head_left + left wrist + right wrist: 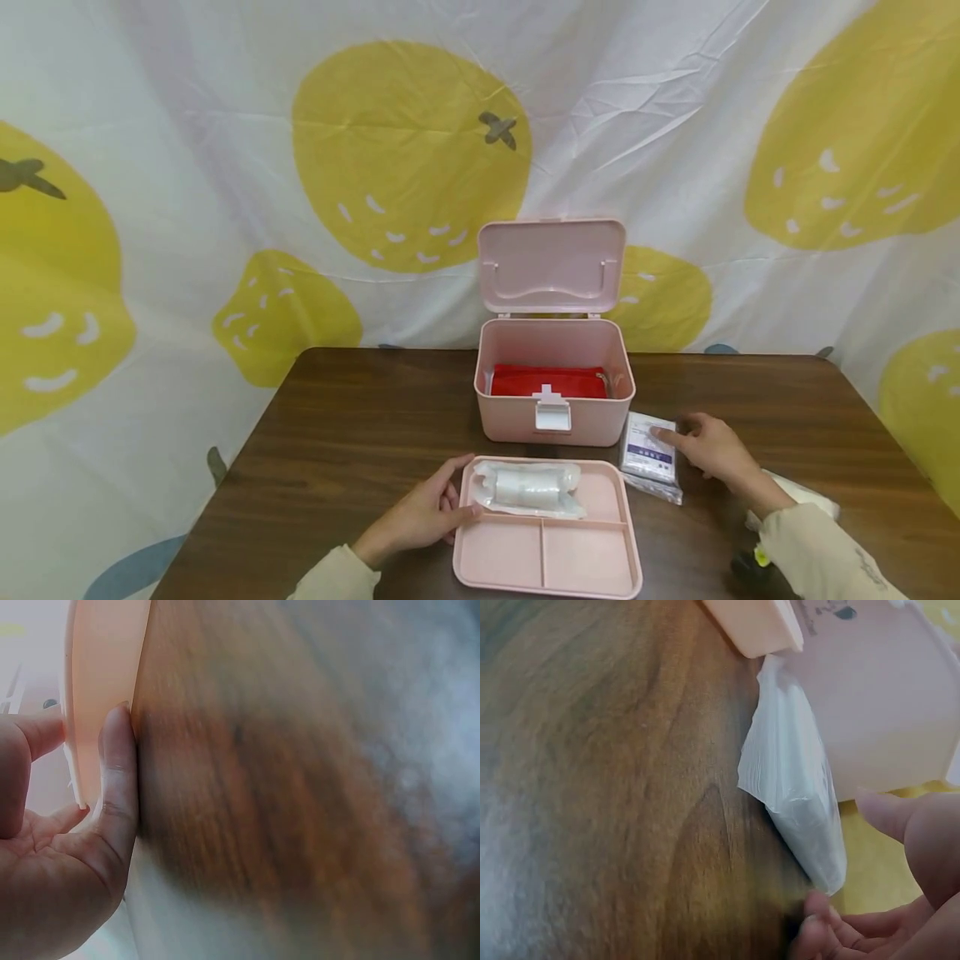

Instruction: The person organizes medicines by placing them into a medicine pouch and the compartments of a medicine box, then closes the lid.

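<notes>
A pink divided tray (506, 560) lies on the table in front of the box, with a clear-wrapped white roll (528, 487) in its long rear compartment. My left hand (423, 512) grips the tray's left side, and the left wrist view shows fingers against the pink wall (105, 667). Right of the box lies a flat plastic-wrapped packet (648, 448) with a white and purple label. My right hand (712, 450) is at its right side, thumb over the label. In the right wrist view the packet (802, 780) sits between spread thumb and fingers, fingertips near its end.
Behind the tray stands a pink box (502, 421) with its lid (551, 258) raised and a red pouch (540, 381) inside. Beneath the right forearm are a white item (806, 493) and a dark object with a yellow-green part (761, 556). A lemon-print cloth (420, 317) hangs behind the table.
</notes>
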Tool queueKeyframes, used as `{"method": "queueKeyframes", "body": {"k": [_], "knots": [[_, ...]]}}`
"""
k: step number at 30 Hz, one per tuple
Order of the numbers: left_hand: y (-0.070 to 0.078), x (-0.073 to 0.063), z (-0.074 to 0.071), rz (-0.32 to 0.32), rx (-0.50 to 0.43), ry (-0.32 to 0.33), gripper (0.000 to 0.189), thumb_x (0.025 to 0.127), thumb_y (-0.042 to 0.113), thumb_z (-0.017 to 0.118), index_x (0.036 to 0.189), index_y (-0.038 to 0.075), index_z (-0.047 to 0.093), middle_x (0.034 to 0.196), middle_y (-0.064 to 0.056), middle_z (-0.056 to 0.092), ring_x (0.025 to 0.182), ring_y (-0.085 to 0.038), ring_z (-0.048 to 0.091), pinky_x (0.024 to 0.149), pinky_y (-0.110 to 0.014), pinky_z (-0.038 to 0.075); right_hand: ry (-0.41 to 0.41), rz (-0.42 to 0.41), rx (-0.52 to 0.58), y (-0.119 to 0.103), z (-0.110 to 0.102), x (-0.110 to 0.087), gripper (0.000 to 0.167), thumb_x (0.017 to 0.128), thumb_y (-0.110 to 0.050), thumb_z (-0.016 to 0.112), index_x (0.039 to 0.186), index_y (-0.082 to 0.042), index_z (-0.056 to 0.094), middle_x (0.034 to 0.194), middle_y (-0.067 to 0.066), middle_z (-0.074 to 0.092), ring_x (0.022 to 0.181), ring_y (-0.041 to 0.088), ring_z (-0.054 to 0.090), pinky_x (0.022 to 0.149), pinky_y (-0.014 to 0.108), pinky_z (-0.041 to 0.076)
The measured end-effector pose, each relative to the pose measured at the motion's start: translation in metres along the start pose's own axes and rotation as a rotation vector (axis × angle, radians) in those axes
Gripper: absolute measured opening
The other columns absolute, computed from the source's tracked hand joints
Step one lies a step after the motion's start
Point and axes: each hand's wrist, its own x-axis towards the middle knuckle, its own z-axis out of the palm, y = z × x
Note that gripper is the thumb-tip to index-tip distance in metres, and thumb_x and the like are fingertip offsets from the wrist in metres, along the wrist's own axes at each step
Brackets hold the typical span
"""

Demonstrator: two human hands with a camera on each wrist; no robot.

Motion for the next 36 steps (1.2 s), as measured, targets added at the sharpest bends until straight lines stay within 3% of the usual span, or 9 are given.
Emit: {"method": "queueKeyframes", "body": {"k": [5, 9, 15, 21, 26, 32, 34, 36], "knots": [[0.000, 0.001, 0.000, 0.003, -0.002, 0.000, 0.072, 0.091, 0.026, 0.073, 0.152, 0.016, 0.035, 0.082, -0.005, 0.055, 0.056, -0.014, 0.060, 0.050, -0.029, 0.055, 0.022, 0.071, 0.133, 0.001, 0.000, 0.000, 0.071, 0.093, -0.050, 0.063, 0.128, 0.012, 0.054, 0.074, 0.006, 0.056, 0.066, 0.018, 0.053, 0.052, 0.032, 0.049], [0.000, 0.001, 0.000, 0.005, 0.011, 0.003, 0.072, 0.091, 0.025, 0.073, 0.151, 0.016, 0.035, 0.081, -0.005, 0.055, 0.055, -0.014, 0.060, 0.049, -0.029, 0.054, 0.032, 0.099, 0.201, -0.001, 0.002, -0.001, 0.063, 0.092, -0.044, 0.066, 0.123, 0.010, 0.059, 0.080, 0.008, 0.057, 0.068, 0.019, 0.053, 0.054, 0.030, 0.052], [0.001, 0.000, -0.001, -0.001, 0.000, -0.003, 0.072, 0.091, 0.025, 0.073, 0.151, 0.017, 0.035, 0.082, -0.006, 0.054, 0.056, -0.014, 0.060, 0.050, -0.029, 0.054, 0.014, 0.119, 0.264, -0.008, 0.003, -0.002, 0.065, 0.091, -0.041, 0.068, 0.127, 0.008, 0.047, 0.107, 0.019, 0.056, 0.082, 0.022, 0.055, 0.063, 0.032, 0.055], [0.000, 0.000, 0.000, -0.003, -0.011, -0.006, 0.073, 0.090, 0.024, 0.074, 0.152, 0.016, 0.035, 0.082, -0.006, 0.054, 0.057, -0.015, 0.060, 0.050, -0.030, 0.055, -0.043, 0.159, 0.439, -0.014, 0.002, -0.005, 0.067, 0.091, -0.029, 0.072, 0.131, 0.006, 0.032, 0.101, 0.016, 0.063, 0.076, 0.018, 0.068, 0.070, 0.035, 0.060], [-0.001, 0.001, 0.001, -0.008, -0.013, -0.011, 0.074, 0.090, 0.027, 0.074, 0.152, 0.016, 0.035, 0.082, -0.005, 0.055, 0.058, -0.014, 0.060, 0.051, -0.029, 0.055, -0.070, 0.130, 0.510, -0.013, -0.004, -0.009, 0.069, 0.089, -0.022, 0.074, 0.135, 0.012, 0.035, 0.093, 0.005, 0.067, 0.076, 0.013, 0.068, 0.070, 0.031, 0.059], [-0.002, 0.001, 0.000, -0.006, -0.006, -0.008, 0.074, 0.091, 0.027, 0.074, 0.152, 0.016, 0.034, 0.082, -0.005, 0.056, 0.057, -0.014, 0.060, 0.050, -0.029, 0.054, -0.091, 0.075, 0.558, -0.016, -0.010, -0.016, 0.038, 0.093, -0.023, 0.069, 0.112, 0.008, 0.058, 0.084, -0.002, 0.069, 0.075, 0.009, 0.067, 0.068, 0.028, 0.058], [-0.002, 0.001, -0.001, -0.004, -0.002, -0.008, 0.074, 0.091, 0.027, 0.073, 0.152, 0.016, 0.034, 0.082, -0.005, 0.056, 0.057, -0.013, 0.060, 0.050, -0.029, 0.054, -0.111, 0.058, 0.582, -0.017, -0.011, -0.018, 0.038, 0.096, -0.024, 0.063, 0.115, 0.009, 0.056, 0.086, -0.001, 0.070, 0.077, 0.010, 0.067, 0.069, 0.030, 0.058], [-0.002, 0.001, -0.001, -0.003, 0.003, -0.010, 0.074, 0.091, 0.028, 0.073, 0.152, 0.016, 0.034, 0.081, -0.005, 0.056, 0.057, -0.013, 0.060, 0.050, -0.028, 0.054, -0.150, 0.036, 0.626, -0.017, -0.011, -0.021, 0.047, 0.100, -0.024, 0.055, 0.128, 0.013, 0.047, 0.092, 0.000, 0.070, 0.082, 0.012, 0.068, 0.072, 0.033, 0.059]]}}
